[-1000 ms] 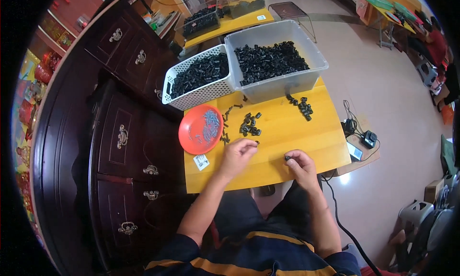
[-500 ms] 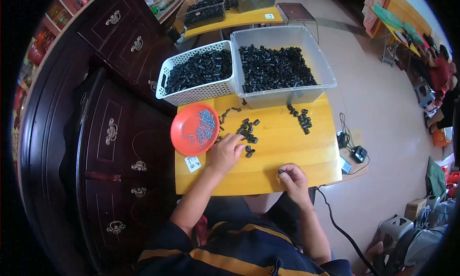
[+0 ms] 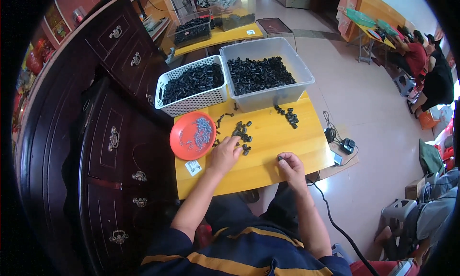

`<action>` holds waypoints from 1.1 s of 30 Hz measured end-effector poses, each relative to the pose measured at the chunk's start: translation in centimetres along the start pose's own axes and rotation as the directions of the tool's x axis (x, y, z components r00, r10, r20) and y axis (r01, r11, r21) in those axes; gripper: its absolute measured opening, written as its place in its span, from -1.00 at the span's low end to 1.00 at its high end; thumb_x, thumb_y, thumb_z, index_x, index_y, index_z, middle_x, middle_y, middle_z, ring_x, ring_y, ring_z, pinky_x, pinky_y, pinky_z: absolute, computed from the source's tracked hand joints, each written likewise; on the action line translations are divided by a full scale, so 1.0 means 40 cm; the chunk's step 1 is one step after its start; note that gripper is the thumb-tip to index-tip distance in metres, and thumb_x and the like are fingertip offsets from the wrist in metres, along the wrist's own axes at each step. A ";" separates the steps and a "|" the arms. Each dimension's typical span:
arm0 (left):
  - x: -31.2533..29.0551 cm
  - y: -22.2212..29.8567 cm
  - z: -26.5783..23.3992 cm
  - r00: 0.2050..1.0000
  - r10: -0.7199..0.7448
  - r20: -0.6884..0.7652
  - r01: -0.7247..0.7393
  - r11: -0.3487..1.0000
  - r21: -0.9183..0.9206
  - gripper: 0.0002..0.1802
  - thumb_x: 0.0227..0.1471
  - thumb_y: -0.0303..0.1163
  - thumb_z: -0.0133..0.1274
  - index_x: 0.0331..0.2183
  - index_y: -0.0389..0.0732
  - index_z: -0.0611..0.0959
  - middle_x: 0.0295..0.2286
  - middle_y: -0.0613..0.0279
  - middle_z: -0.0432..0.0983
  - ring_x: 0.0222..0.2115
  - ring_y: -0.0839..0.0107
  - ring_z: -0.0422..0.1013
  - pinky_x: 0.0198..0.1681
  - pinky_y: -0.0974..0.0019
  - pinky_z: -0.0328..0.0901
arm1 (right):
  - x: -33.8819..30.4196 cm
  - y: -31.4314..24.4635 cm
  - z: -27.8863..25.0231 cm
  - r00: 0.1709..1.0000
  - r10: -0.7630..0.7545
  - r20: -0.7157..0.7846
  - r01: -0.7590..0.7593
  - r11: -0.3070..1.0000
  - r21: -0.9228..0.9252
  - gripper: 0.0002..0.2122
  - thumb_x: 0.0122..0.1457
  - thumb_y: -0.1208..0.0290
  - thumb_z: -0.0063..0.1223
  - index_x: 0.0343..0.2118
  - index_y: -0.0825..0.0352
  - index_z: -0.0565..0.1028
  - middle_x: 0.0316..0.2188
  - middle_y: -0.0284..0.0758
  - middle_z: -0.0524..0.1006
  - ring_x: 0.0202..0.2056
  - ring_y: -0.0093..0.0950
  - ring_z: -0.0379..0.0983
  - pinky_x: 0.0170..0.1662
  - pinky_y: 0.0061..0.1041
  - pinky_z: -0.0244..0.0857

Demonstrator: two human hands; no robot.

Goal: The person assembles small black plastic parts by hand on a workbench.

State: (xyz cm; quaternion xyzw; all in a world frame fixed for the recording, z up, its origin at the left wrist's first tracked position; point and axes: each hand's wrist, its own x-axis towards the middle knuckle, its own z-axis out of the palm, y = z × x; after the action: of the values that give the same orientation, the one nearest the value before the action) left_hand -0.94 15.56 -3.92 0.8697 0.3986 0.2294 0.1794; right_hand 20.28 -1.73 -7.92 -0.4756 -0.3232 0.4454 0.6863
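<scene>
My right hand [image 3: 293, 167] is over the near right part of the yellow table, thumb and forefinger pinching a small black plastic part [image 3: 280, 158]. To its left, my left hand [image 3: 225, 156] reaches to the edge of a loose cluster of black plastic parts [image 3: 242, 129]. Its thumb stands apart from the forefinger, and I see nothing between them; the other fingers are partly hidden. Just left of that hand lies an orange-red plate [image 3: 178, 151] with many small silvery screws [image 3: 203, 132]. A few slim black pieces [image 3: 220, 120] are beside the plate.
A white perforated basket [image 3: 194, 96] and a clear plastic bin [image 3: 268, 100], both full of black parts, stand along the far edge. More black parts [image 3: 290, 117] lie at the right. A dark drawer cabinet [image 3: 115, 170] borders the left; a black cable [image 3: 330, 213] runs along the floor.
The whole view has shifted, showing more of the room and the people at far right. Both hands keep nearly the same places over the table, the right still pinching the black part.
</scene>
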 end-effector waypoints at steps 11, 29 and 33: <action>-0.014 -0.064 0.005 0.992 0.109 0.060 -0.110 0.994 0.008 -0.81 0.13 -0.32 0.20 -0.22 -0.18 0.69 -0.25 0.12 0.60 -0.27 0.09 0.58 -0.22 0.08 0.47 | -0.014 0.006 0.009 0.996 0.054 -0.077 -0.056 0.998 -0.031 -0.87 0.33 0.55 0.11 -0.09 0.35 0.50 -0.20 -0.46 0.54 -0.16 -0.63 0.48 -0.01 -0.58 0.38; -0.173 0.007 -0.019 0.945 -0.170 0.279 0.325 0.389 -0.862 -0.85 0.19 -0.54 0.15 -0.18 -0.31 0.62 -0.38 0.31 0.62 -0.41 0.58 0.52 -0.30 0.45 0.44 | -0.010 0.027 0.166 0.975 0.057 0.215 -0.014 0.980 -0.196 -0.78 0.33 0.47 0.14 -0.01 0.38 0.51 -0.20 -0.44 0.57 -0.13 -0.63 0.48 0.00 -0.56 0.36; -0.184 0.020 -0.017 0.925 -0.172 0.338 0.376 0.312 -0.872 -0.84 0.18 -0.51 0.17 -0.17 -0.29 0.62 -0.38 0.30 0.62 -0.42 0.59 0.51 -0.30 0.48 0.42 | -0.009 0.064 0.150 0.963 0.051 0.266 -0.035 0.997 -0.064 -0.82 0.33 0.47 0.15 -0.06 0.37 0.52 -0.21 -0.45 0.58 -0.16 -0.66 0.48 -0.03 -0.58 0.37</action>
State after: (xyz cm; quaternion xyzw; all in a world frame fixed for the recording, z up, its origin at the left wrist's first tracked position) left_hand -5.07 9.45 -4.84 0.5524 0.3237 0.2985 0.7078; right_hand 14.15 0.49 -8.31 -0.4382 -0.4152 0.5106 0.6123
